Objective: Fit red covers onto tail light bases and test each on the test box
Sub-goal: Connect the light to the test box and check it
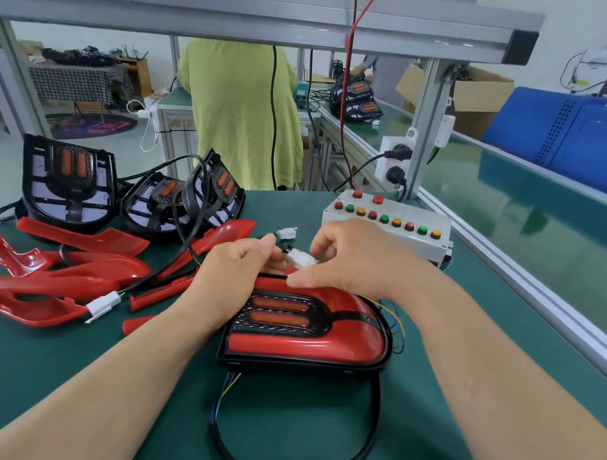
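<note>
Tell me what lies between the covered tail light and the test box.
Head view: the left hand and right hand holding a white connector; a second white connector lies on the mat behind.

both bare arms reach forward, one on each side of the tail light [306,322]. the left hand [235,271] is at its far left edge, fingers curled, pinching one end of a white plug [300,259]. the right hand [352,258] is over its far edge, thumb and bent fingers pinching the plug's other end.
</note>
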### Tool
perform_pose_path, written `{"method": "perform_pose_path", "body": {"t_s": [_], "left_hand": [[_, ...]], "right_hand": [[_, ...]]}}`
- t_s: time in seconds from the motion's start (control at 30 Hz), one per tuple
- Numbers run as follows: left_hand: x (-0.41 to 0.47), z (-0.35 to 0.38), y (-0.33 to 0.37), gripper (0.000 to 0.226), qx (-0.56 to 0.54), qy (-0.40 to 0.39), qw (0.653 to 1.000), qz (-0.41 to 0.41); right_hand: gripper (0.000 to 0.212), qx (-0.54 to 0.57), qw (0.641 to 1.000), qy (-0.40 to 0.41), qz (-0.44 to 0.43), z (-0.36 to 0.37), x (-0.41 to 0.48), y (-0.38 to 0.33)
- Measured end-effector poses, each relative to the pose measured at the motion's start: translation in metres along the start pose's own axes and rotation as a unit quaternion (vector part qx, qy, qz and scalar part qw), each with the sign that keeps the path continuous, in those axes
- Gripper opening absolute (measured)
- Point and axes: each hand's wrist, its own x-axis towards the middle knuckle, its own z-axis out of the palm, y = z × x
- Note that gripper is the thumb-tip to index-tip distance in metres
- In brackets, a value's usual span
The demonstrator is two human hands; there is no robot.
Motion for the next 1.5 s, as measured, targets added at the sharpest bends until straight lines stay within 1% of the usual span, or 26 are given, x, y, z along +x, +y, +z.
{"method": "perform_pose_path", "body": {"t_s": [0.1, 0.17, 0.23, 0.27, 0.33, 0.37, 0.43, 0.5, 0.57, 0.63, 0.7, 0.8, 0.87, 0.93, 1.03, 1.07, 1.17, 1.3, 1.4, 1.5], "left_hand": [[0.001, -0.001, -0.001, 0.038, 0.014, -0.002, 1.000, -0.005], [0.001, -0.001, -0.002, 0.035, 0.021, -0.001, 1.000, -0.002], [0.002, -0.002, -0.002, 0.027, 0.027, 0.004, 1.000, 0.001], [0.002, -0.002, -0.002, 0.020, 0.035, 0.005, 0.999, 0.003], [0.002, -0.003, -0.001, 0.008, 0.070, 0.004, 0.997, 0.021], [0.003, -0.004, -0.001, 0.010, 0.091, 0.001, 0.995, 0.038], [0.003, -0.004, 0.001, 0.025, 0.120, -0.019, 0.990, 0.069], [0.002, -0.004, 0.002, 0.030, 0.121, -0.053, 0.988, 0.075], [0.002, -0.004, 0.002, 0.028, 0.106, -0.075, 0.989, 0.070], [0.002, -0.005, 0.002, 0.020, 0.087, -0.075, 0.991, 0.074], [0.003, -0.006, 0.001, 0.016, 0.079, -0.067, 0.992, 0.073], [0.003, -0.007, 0.000, 0.016, 0.069, -0.073, 0.992, 0.071], [0.003, -0.007, -0.001, 0.019, 0.055, -0.085, 0.992, 0.076], [0.003, -0.007, -0.001, 0.020, 0.056, -0.091, 0.991, 0.084], [0.004, -0.006, -0.002, 0.010, 0.058, -0.085, 0.992, 0.077], [0.004, -0.006, -0.002, 0.012, 0.058, -0.082, 0.992, 0.073], [0.005, -0.006, -0.003, 0.029, 0.051, -0.078, 0.994, 0.065], [0.005, -0.007, -0.003, 0.028, 0.054, -0.081, 0.993, 0.065], [0.004, -0.007, -0.002, 0.034, 0.052, -0.080, 0.993, 0.066], [0.004, -0.006, 0.000, 0.034, 0.051, -0.073, 0.994, 0.069]], "right_hand": [[0.029, 0.031, 0.999, 0.016, -0.008, 0.004, 0.002, 0.003], [0.021, 0.033, 0.998, 0.049, -0.022, 0.004, 0.005, 0.008], [0.016, 0.002, 0.995, 0.093, -0.040, 0.004, 0.008, 0.016], [0.016, -0.010, 0.993, 0.108, -0.048, 0.005, 0.009, 0.020], [0.017, -0.004, 0.992, 0.111, -0.058, 0.009, 0.010, 0.025], [0.016, 0.004, 0.993, 0.101, -0.063, 0.013, 0.009, 0.026], [0.017, 0.008, 0.994, 0.072, -0.079, 0.021, 0.009, 0.025], [0.019, 0.031, 0.993, 0.057, -0.096, 0.027, 0.009, 0.023], [0.019, 0.072, 0.990, 0.057, -0.111, 0.031, 0.008, 0.021], [0.020, 0.097, 0.987, 0.062, -0.111, 0.031, 0.009, 0.021], [0.021, 0.128, 0.985, 0.068, -0.095, 0.030, 0.009, 0.024], [0.024, 0.159, 0.982, 0.078, -0.065, 0.028, 0.010, 0.030], [0.021, 0.177, 0.980, 0.071, -0.062, 0.026, 0.011, 0.033], [0.019, 0.177, 0.980, 0.063, -0.065, 0.026, 0.010, 0.035], [0.019, 0.175, 0.981, 0.057, -0.065, 0.026, 0.009, 0.037], [0.020, 0.177, 0.980, 0.057, -0.065, 0.026, 0.008, 0.037], [0.016, 0.188, 0.978, 0.056, -0.069, 0.025, 0.008, 0.038], [0.010, 0.199, 0.975, 0.059, -0.077, 0.025, 0.006, 0.038], [0.012, 0.192, 0.975, 0.073, -0.088, 0.024, 0.004, 0.038], [0.013, 0.178, 0.975, 0.089, -0.104, 0.024, 0.000, 0.036]]}}
